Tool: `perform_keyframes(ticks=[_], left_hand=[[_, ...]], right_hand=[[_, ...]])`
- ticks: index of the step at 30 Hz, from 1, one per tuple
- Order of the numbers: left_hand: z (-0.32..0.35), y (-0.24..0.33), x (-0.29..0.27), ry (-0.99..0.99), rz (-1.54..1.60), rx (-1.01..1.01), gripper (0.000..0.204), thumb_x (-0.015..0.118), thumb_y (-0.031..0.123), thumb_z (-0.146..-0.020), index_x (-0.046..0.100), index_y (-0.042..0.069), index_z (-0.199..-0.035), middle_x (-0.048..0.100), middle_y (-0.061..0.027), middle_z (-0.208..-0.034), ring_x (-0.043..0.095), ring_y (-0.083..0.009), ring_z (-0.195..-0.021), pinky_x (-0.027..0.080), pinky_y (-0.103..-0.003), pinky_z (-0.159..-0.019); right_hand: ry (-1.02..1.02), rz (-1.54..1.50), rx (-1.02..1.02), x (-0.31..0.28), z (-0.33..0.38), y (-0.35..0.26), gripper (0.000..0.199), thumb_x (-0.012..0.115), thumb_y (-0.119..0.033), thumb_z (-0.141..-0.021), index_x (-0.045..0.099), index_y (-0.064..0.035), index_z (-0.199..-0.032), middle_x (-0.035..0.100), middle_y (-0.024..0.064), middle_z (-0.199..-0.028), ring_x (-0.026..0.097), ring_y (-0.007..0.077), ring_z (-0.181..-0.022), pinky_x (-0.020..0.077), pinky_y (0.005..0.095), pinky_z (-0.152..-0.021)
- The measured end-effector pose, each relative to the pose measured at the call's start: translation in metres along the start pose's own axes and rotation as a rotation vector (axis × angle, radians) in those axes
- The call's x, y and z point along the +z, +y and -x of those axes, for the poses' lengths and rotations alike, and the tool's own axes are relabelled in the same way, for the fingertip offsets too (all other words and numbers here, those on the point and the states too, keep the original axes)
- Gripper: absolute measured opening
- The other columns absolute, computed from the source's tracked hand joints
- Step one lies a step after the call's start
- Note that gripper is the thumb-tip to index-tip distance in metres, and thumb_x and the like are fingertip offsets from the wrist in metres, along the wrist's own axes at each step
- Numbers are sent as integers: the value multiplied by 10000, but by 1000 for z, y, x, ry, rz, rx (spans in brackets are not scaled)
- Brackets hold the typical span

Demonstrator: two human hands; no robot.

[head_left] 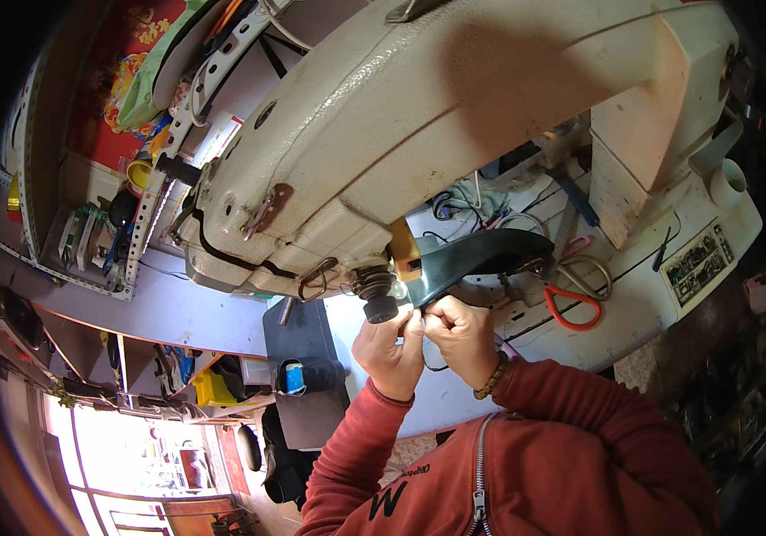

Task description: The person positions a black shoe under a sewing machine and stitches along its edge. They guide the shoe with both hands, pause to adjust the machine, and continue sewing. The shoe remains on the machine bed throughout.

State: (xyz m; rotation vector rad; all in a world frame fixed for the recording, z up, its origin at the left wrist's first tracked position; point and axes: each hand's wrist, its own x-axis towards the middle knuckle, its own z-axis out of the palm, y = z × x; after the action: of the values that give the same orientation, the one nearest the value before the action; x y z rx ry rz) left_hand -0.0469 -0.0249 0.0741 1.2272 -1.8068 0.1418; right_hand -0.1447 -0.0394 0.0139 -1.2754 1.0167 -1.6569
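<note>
A large cream-coloured industrial sewing machine (454, 116) with a textured metal body fills the upper middle of the head view, its arm running from the upper right down to the needle end at centre. It stands on a white tabletop (651, 313). At the needle end hangs a black ribbed cylindrical fitting (377, 295).

Both hands are raised to this needle end. The left hand (389, 344) sits directly below the black fitting, fingers drawn in narrow, with thumb and forefinger pinched together at the near tip of a dark teal curved piece of stiff material (481, 257). The right hand (460, 335) is just beside it, touching the left at the fingertips; its fingers are likewise closed in a pinch at the same tip. Whether a thread or other small item lies between the fingertips cannot be told. The right wrist carries a brown beaded bracelet (493, 377). Both arms are in red sleeves (579, 420).

The teal piece lies under the machine arm, extending from the hands toward the right, over the tabletop's middle.

On the tabletop, near its front edge and to the right of the hands, lie scissors with red handles (572, 308). A small panel of dark buttons (695, 259) sits at the tabletop's right corner.
</note>
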Motion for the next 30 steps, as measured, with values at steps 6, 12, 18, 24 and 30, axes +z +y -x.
perform_keyframes(ticks=[6, 12, 18, 24, 30], left_hand=[[0, 1, 1, 1, 21, -17, 126, 714, -89, -768, 655, -19, -855, 560, -47, -722, 485, -81, -568, 382, -213, -520], [0, 1, 1, -4, 26, -7, 117, 713, -88, -777, 648, -21, -848, 558, -50, -722, 485, -84, -562, 383, -215, -516], [-1, 2, 1, 0, 42, -9, 117, 713, -83, -775, 644, -24, -849, 560, -60, -717, 501, -97, -566, 398, -223, -518], [-1, 4, -1, -13, 22, -66, 121, 719, -37, -756, 658, 22, -843, 593, -110, -737, 573, -245, -590, 449, -315, -536], [0, 0, -3, -26, -30, -15, 106, 741, -40, -761, 685, -2, -843, 631, -92, -697, 591, -168, -582, 459, -264, -537]], right_hand=[[54, 65, -116, 1, 0, 3, 119, 712, -46, -770, 597, -59, -745, 555, 96, -562, 560, 228, -473, 424, 340, -460], [42, 88, -185, -7, 0, -1, 205, 739, -50, -764, 600, -83, -912, 574, 71, -607, 570, 237, -501, 434, 351, -478], [30, 215, -402, -14, -8, 4, 285, 740, -26, -759, 587, -84, -993, 573, 59, -629, 568, 224, -516, 437, 352, -485], [-7, -99, 23, -9, 0, -5, 109, 708, -20, -849, 639, 3, -930, 524, -48, -614, 439, 22, -557, 389, 226, -490], [-62, -345, 514, -13, -3, -28, 103, 666, -65, -881, 709, 27, -898, 570, -47, -626, 446, 10, -553, 360, 197, -487]])
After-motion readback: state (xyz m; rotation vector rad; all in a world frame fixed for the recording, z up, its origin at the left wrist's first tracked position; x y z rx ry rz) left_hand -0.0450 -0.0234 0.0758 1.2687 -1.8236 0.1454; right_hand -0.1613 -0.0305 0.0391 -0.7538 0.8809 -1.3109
